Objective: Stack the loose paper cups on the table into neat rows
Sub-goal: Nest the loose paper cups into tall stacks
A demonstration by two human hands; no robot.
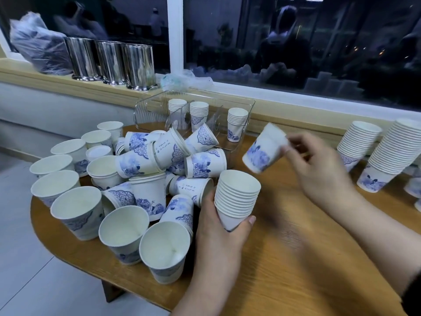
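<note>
Right hand pinches a tilted cup by its rim at one o'clock of the stack, which left hand grips upright. Mid-stacking: next, level it, base down, into that stack. Loose cups crowd nine o'clock.

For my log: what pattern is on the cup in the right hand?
Head view: the single cup is white with a blue floral print.

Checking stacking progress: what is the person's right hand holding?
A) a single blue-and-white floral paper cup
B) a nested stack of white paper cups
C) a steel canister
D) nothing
A: the right hand pinches a single blue-and-white floral paper cup by its rim, above the nested stack of white paper cups gripped by the left hand.
</note>
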